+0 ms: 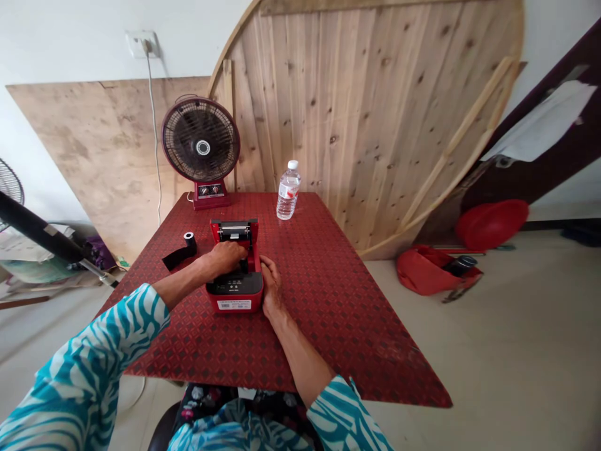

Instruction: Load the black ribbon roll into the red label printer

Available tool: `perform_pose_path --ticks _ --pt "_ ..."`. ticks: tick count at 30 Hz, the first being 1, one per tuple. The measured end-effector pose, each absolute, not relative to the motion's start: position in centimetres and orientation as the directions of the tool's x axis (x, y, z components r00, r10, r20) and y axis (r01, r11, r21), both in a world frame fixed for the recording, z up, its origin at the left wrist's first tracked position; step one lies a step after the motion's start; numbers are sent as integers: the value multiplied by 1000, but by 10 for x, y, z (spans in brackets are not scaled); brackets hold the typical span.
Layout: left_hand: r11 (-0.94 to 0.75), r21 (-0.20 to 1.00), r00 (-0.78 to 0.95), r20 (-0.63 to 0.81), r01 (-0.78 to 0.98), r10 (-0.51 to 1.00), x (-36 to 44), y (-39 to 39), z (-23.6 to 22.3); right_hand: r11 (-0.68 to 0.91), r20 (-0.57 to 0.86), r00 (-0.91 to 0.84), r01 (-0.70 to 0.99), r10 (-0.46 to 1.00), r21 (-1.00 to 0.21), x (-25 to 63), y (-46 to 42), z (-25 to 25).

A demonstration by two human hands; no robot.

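Observation:
A small red and black printer stands on the table with its lid tipped up at the back. My left hand reaches over its left wall into the compartment, fingers curled downward. Whatever those fingers grip is hidden inside. Along the right wall, my right hand grips the printer's side, its fingers bent toward the back corner. To the left of the printer lies a roll of black ribbon or film, with a loose strip trailing onto the table.
The table has a red patterned top. At its back edge are a maroon fan and a clear water bottle. A round wooden panel leans behind. On the floor at right sit a red bag and a red basin.

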State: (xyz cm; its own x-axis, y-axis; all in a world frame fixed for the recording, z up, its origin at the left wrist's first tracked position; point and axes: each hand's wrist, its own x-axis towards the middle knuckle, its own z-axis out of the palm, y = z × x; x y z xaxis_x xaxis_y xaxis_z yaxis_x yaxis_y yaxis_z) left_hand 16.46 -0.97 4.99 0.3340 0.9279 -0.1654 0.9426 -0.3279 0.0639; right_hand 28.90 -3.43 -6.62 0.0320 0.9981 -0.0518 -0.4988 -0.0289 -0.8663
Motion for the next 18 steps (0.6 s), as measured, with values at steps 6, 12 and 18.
perform_pose_path --ticks 6,12,18 --pt "-415 343 431 31 843 902 133 -45 66 -36 -54 20 -510 998 -859 290 -35 -62" --pt "-525 350 475 224 776 851 116 -90 50 -23 -56 47 -528 997 -849 289 -35 -63" --pt "-587 155 498 386 795 776 122 -86 37 -25 -56 43 -523 997 -852 289 -35 -62"
